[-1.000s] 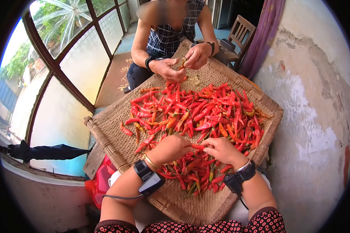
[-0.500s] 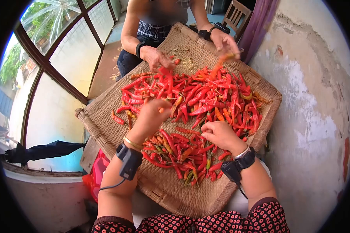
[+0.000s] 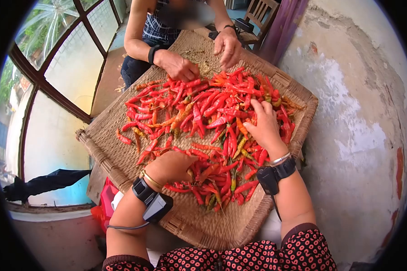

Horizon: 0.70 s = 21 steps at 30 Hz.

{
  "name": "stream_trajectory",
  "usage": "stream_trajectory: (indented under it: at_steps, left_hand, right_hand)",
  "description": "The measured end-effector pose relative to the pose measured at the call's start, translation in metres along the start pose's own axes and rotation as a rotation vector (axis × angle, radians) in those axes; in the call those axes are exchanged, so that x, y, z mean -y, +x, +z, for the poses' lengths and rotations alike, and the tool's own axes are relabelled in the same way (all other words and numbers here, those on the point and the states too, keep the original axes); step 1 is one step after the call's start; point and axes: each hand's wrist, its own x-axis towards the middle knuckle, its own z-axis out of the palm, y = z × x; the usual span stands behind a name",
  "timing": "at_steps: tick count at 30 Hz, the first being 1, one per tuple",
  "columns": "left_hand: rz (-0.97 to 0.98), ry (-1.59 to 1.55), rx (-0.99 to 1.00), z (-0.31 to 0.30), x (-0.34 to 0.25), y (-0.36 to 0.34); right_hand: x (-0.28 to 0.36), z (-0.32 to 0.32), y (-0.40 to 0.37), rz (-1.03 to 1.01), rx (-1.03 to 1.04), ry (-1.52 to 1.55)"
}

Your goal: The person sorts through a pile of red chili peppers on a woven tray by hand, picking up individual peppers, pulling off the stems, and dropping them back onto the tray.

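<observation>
Red chili peppers (image 3: 212, 106), some orange, yellow or greenish, lie in a large heap on a woven tray (image 3: 108, 137). A smaller heap of chili peppers (image 3: 219, 183) sits nearer to me. My left hand (image 3: 172, 167) bends over the left side of this near heap, its fingers curled downward; what they hold, if anything, is hidden. At the right part of the far heap, my right hand (image 3: 264, 126) reaches in with thumb and fingers apart, touching the peppers.
Across the tray, another person's hands (image 3: 181, 67) are at the far edge of the heap. A window (image 3: 54, 131) with a folded black umbrella (image 3: 49, 183) stands left. On the right rises a peeling wall (image 3: 348, 135). A wooden chair (image 3: 260, 20) is behind.
My left hand has come down from the far heap to the near one. My right hand has moved forward into the far heap and opened. The other person's right-side hand has let go of orange peppers.
</observation>
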Motion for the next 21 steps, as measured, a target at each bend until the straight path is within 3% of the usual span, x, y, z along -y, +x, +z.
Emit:
stream_trajectory:
  at_steps: [3, 5, 9, 13, 17, 19, 21]
  left_hand:
    - [-0.012, -0.007, -0.065, -0.006, -0.004, 0.003]
    - [0.002, -0.065, -0.129, -0.005, -0.003, 0.004]
    - [0.101, -0.078, -0.304, 0.007, 0.008, 0.015]
    - [0.109, -0.016, -0.392, 0.004, 0.004, 0.016]
    - [0.102, -0.047, -0.355, -0.004, 0.000, 0.019]
    - [0.160, -0.112, -0.482, -0.005, -0.001, 0.021]
    - [0.134, -0.162, -0.485, -0.010, -0.008, 0.019]
  right_hand:
    - [-0.002, -0.001, 0.000, 0.003, 0.154, -0.065]
    - [-0.007, 0.002, 0.001, 0.022, 0.223, 0.073]
    - [-0.012, 0.010, -0.001, -0.063, 0.127, 0.033]
    - [-0.008, 0.012, -0.002, -0.101, 0.206, 0.143]
    - [0.002, 0.019, -0.007, -0.123, 0.282, 0.178]
    - [0.009, 0.020, -0.011, -0.174, 0.229, 0.161]
    - [0.020, 0.014, -0.015, -0.195, 0.332, 0.373]
